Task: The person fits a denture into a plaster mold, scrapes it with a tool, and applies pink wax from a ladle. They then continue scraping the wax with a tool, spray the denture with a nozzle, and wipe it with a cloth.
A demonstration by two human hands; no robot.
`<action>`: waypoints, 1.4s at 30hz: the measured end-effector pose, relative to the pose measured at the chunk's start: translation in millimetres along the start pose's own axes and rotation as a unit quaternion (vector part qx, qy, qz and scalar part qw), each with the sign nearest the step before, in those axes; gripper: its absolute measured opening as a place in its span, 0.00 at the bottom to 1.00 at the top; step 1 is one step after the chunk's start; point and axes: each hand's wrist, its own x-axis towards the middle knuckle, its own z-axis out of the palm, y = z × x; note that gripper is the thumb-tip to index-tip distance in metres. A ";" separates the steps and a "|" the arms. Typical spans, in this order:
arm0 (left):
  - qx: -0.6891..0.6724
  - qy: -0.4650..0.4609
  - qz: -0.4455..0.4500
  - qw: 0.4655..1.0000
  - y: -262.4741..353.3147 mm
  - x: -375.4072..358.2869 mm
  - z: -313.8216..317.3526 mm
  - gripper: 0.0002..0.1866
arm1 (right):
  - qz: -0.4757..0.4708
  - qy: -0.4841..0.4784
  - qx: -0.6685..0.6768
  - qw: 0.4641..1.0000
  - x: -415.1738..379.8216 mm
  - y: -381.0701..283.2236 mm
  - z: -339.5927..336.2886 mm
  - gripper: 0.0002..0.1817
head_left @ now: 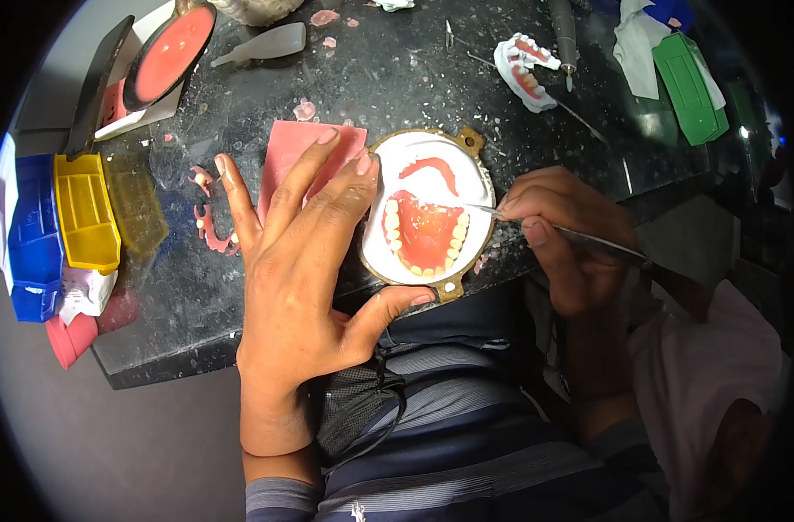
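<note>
A round brass dental flask sits at the bench's near edge, filled with white plaster. Set in the plaster is a denture with a red base and a curve of cream teeth; a separate red arch lies above it. My left hand spans the flask's left side, fingertips at its upper rim and thumb at its lower rim, gripping it. In my right hand is a thin metal wax carver, pinched like a pen. Its tip touches the plaster near the denture's upper right edge.
A pink wax sheet lies partly under my left fingers. Further left are small pink partial dentures and yellow and blue trays. Behind stand a pan of pink wax, a plaster model and a green tray.
</note>
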 end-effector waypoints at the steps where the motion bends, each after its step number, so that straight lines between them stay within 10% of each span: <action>1: 0.001 0.000 0.002 1.000 -0.4 -0.4 -0.5 0.50 | 0.005 0.002 -0.007 1.000 -0.2 -1.5 0.8 0.08; 42: 0.000 -0.007 0.013 1.000 -3.0 -2.4 0.7 0.49 | -0.037 -0.003 -0.044 0.998 11.2 -7.0 -9.5 0.05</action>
